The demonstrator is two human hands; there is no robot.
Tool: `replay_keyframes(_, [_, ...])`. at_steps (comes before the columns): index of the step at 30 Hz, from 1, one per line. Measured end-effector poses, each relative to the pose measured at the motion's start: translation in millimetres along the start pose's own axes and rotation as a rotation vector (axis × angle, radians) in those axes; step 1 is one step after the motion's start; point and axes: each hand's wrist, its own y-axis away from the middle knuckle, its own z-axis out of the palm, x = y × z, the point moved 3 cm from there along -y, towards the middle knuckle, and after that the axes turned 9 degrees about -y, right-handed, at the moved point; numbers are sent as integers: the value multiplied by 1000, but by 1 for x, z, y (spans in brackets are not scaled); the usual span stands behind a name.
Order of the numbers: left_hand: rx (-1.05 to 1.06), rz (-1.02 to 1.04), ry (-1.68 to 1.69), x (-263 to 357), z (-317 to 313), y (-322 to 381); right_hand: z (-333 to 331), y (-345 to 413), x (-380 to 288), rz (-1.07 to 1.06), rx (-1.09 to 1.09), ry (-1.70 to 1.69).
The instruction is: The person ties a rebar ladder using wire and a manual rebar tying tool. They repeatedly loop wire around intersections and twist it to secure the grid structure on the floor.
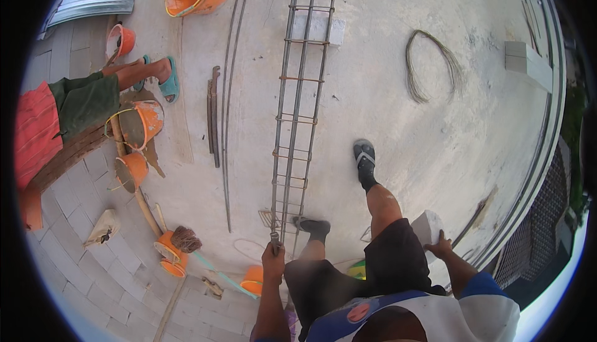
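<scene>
My left hand (274,263) is closed round a dark metal hand tool (275,237), which looks like pincers. Its head meets the near end of a long rebar cage (301,79). The cage runs away from me across the concrete floor, its bars crossed by thin stirrups. Under its far part lies a white lightweight block (336,32). On my other side, my right hand (439,247) grips the edge of another white block (425,227), thumb on the near face; some fingers are hidden. My left foot (317,226) stands beside the cage.
A co-worker in a red shirt (37,130) is at the left, near mortar buckets (153,120). Loose bars (227,85) and metal rods (213,113) lie left of the cage. A wire coil (410,69) and stacked blocks (517,57) lie right, near the slab edge.
</scene>
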Motion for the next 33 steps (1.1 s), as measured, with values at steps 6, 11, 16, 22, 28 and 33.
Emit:
replay_keyframes(6, [81, -28, -130, 58, -27, 40, -159, 21, -14, -76, 232, -171])
replay_keyframes(11, [62, -75, -132, 95, -12, 26, -315, 63, -137, -251, 445, -229])
replay_keyframes(16, [8, -96, -7, 161, 3, 8, -442, 167, -264, -640, 512, -302])
replay_keyframes(22, [29, -125, 188, 272, 8, -58, -543, 277, -437, -946, 296, -404])
replay_keyframes(28, [-17, -154, 350, 349, -1, -35, -574, 240, -555, -769, 97, -201])
replay_keyframes(33, [106, -380, 437, 388, 19, 19, -576, 179, -622, -471, -73, 166])
